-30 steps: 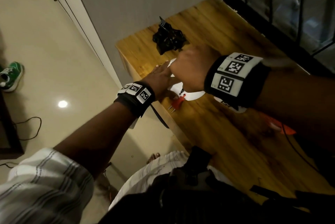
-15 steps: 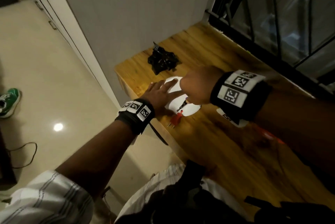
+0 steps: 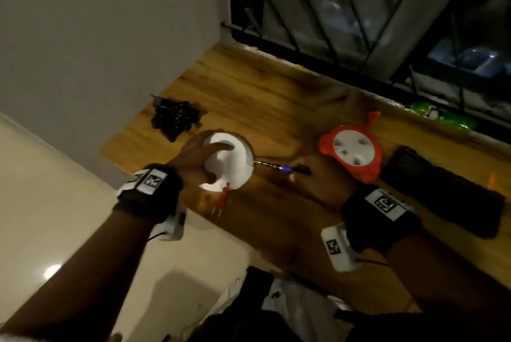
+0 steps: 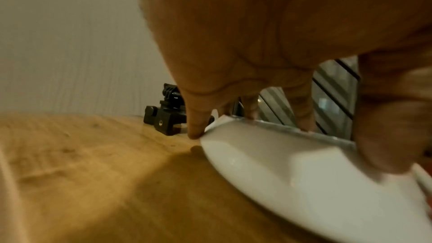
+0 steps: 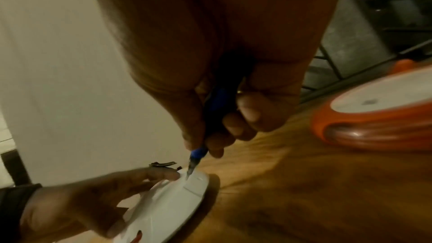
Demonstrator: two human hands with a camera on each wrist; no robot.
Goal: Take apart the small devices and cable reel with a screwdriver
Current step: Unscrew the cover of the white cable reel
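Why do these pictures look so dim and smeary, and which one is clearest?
Head view: dim warm light, motion blur on the arms, yet the screwdriver and orange cable reel read clearly; a glare spot lies on the floor. Left wrist view: the left hand fills the frame, soft and close, with the white disc smeared. Right wrist view: the right hand is dark and blurred.

A wooden worktop (image 3: pixel 276 98) with warm grain lies under both hands. Beyond the left hand rises a plain grey wall (image 3: pixel 110 23). Beyond the right hand stands a dark window with black metal bars (image 3: pixel 345 4). Below the left forearm, a pale glossy floor (image 3: pixel 41 217) catches a bright spot of light (image 3: pixel 51 269)
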